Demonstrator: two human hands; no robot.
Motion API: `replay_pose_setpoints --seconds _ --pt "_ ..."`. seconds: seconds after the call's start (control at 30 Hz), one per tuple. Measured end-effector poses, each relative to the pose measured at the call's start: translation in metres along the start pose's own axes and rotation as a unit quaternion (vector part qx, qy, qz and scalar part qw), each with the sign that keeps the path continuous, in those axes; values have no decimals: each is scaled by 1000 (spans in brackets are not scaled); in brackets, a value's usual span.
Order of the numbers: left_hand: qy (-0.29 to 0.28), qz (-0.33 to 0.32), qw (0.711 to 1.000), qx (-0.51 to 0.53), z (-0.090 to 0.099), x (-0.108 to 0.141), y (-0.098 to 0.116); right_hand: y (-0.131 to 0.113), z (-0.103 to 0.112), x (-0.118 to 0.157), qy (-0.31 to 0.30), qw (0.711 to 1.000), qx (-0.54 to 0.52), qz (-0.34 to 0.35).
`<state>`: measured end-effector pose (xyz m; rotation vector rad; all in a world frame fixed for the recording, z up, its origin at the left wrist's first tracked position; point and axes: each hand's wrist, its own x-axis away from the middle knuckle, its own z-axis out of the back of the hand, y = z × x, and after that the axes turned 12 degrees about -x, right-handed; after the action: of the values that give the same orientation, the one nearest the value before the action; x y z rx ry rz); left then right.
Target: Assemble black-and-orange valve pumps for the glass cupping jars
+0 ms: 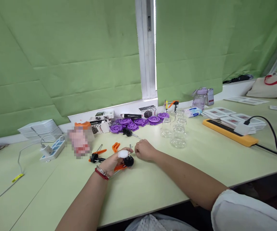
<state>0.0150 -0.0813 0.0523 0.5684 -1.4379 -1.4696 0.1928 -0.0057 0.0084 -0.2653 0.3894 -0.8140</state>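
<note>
Over the pale green tabletop point(152, 189), the left hand point(113, 164) grips a glossy black, rounded plastic piece point(128, 161) near its fingertips, while the right hand point(145, 150) sits just beside it with fingers curled, though whether they hold anything I cannot tell, left of clear glass jars point(178, 141).

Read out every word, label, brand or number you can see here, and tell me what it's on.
"HOLDER", beside larger letters starting "CU": white box near the window frame.
Too small or blurred to read surely: the white lettering on the black box, the large letters on the left-hand white box, and any print on the yellow cable tag, the phone and the flat cards.
</note>
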Motion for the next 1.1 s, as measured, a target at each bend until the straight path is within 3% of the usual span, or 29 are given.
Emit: replay_pose_setpoints --seconds 0.2,0.4,0.57,0.7,0.9,1.1 --pt "10 0 1000 -8 -5 1 4 0 -1 1 8 1000 -3 9" --pt "90 -71 985 -129 -27 -6 2 1 -2 4 35 999 -7 9" --pt "168 -107 941 -272 -43 -14 -6 4 -1 7 56 996 -65 -23" --pt "163 -118 945 -258 -45 -15 -5 6 1 9 75 984 -158 -11" --pt "99 -70 990 -65 -30 -11 -4 10 1 8 73 925 -372 -36" --pt "58 8 997 44 -16 -9 1 9 12 9 58 831 -544 -102"
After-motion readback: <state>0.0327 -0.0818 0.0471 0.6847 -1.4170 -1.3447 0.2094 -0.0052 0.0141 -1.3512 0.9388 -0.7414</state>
